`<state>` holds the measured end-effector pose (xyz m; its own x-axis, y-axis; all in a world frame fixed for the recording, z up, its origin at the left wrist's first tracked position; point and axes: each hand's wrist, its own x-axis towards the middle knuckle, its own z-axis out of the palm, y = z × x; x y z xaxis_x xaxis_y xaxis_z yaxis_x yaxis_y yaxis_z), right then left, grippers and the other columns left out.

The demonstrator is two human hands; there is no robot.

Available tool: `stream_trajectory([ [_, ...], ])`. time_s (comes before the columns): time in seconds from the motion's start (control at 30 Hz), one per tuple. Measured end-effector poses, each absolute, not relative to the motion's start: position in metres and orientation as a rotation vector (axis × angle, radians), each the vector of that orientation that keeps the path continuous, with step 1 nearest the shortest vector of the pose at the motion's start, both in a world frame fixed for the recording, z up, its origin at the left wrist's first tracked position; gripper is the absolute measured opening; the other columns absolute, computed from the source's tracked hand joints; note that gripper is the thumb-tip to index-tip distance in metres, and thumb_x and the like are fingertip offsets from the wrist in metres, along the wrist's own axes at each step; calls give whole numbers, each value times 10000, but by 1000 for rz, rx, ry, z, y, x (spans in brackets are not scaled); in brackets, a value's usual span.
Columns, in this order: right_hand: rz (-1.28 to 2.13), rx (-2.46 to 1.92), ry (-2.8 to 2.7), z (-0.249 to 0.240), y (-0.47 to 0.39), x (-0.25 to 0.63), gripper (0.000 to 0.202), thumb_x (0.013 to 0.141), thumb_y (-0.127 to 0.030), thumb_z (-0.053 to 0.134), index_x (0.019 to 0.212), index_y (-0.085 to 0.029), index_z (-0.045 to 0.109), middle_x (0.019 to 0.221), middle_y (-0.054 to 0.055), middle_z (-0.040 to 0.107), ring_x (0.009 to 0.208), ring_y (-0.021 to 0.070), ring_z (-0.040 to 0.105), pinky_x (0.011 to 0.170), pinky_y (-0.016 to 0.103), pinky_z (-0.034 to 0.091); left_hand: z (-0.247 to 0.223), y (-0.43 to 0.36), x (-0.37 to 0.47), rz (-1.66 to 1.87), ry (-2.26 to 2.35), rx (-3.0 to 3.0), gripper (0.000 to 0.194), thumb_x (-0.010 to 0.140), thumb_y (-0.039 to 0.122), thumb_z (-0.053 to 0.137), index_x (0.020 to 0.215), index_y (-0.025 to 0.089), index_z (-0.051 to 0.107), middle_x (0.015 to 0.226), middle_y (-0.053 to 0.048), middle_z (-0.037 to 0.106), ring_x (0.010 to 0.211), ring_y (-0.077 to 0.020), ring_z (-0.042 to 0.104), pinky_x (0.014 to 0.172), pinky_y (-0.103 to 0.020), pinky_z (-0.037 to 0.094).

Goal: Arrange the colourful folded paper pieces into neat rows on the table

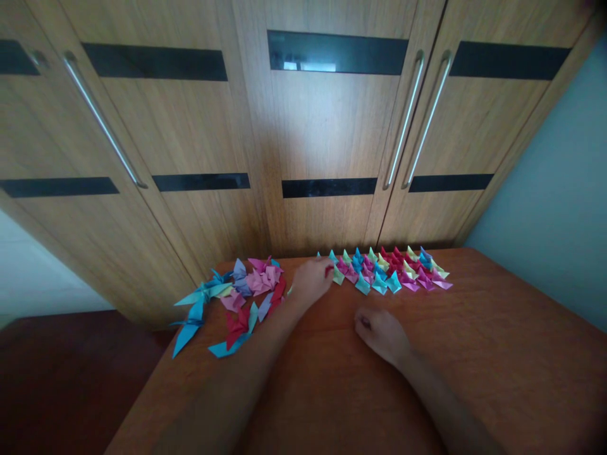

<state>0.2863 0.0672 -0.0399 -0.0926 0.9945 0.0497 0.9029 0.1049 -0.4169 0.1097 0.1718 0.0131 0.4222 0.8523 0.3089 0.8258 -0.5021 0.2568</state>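
My left hand (pixel 312 281) reaches to the left end of several rows of small origami pieces (pixel 379 283). Its fingers are closed, with a bit of red folded paper (pixel 328 270) showing at the fingertips; most of that piece is hidden. The rows hold blue, green, yellow, pink and red paper with pointed tips sticking up. My right hand (pixel 383 333) rests on the table in front of them, fingers curled into a loose fist, with nothing visible in it. Left of my left forearm lies a loose pile of larger origami cranes (pixel 241 278), partly hidden by that arm.
The brown wooden table (pixel 474 366) stands against a wooden wardrobe (pixel 327 126) with metal handles and dark strips. A pale wall (pixel 559 208) is on the right. Past the table's left edge lies a dark reddish floor (pixel 61 373).
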Motion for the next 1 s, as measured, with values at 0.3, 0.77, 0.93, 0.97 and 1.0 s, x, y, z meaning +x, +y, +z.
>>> stream_trajectory([
  [0.3, 494, -1722, -2109, -41, 65, 270, 152, 811, -204, 453, 731, -209, 582, 696, -7, 627, 651, 122, 553, 586, 217, 298, 33, 225, 10, 52, 2002, 2510, 200, 763, 225, 556, 883, 152, 698, 954, -167, 680, 955, -305, 614, 814, -405, 458],
  [0.77, 494, -1669, -2103, -45, 65, 273, 136, 802, -205, 455, 732, -211, 571, 693, -8, 615, 643, 123, 543, 587, 218, 303, 29, 211, 9, -243, 1952, 2532, 304, 723, 251, 564, 976, 134, 685, 1032, -197, 665, 953, -341, 624, 748, -402, 500],
  [0.93, 496, -1658, -2099, -44, 65, 274, 151, 807, -215, 449, 717, -209, 570, 684, -7, 610, 638, 124, 542, 586, 220, 302, 28, 207, 6, -253, 1882, 2543, 277, 725, 292, 591, 951, 154, 675, 999, -177, 675, 933, -316, 629, 728, -368, 497],
  [0.97, 497, -1658, -2098, -44, 65, 274, 151, 807, -214, 449, 716, -210, 570, 681, -7, 610, 630, 123, 539, 582, 220, 299, 28, 207, 5, -248, 1867, 2546, 276, 719, 291, 601, 952, 162, 672, 994, -169, 677, 928, -310, 629, 726, -360, 495],
  [1.0, 498, -1657, -2098, -44, 65, 274, 152, 807, -214, 449, 714, -210, 569, 677, -8, 609, 622, 121, 536, 577, 220, 296, 29, 207, 5, -238, 1853, 2551, 276, 713, 287, 609, 956, 168, 668, 993, -163, 676, 924, -304, 629, 725, -353, 492],
])
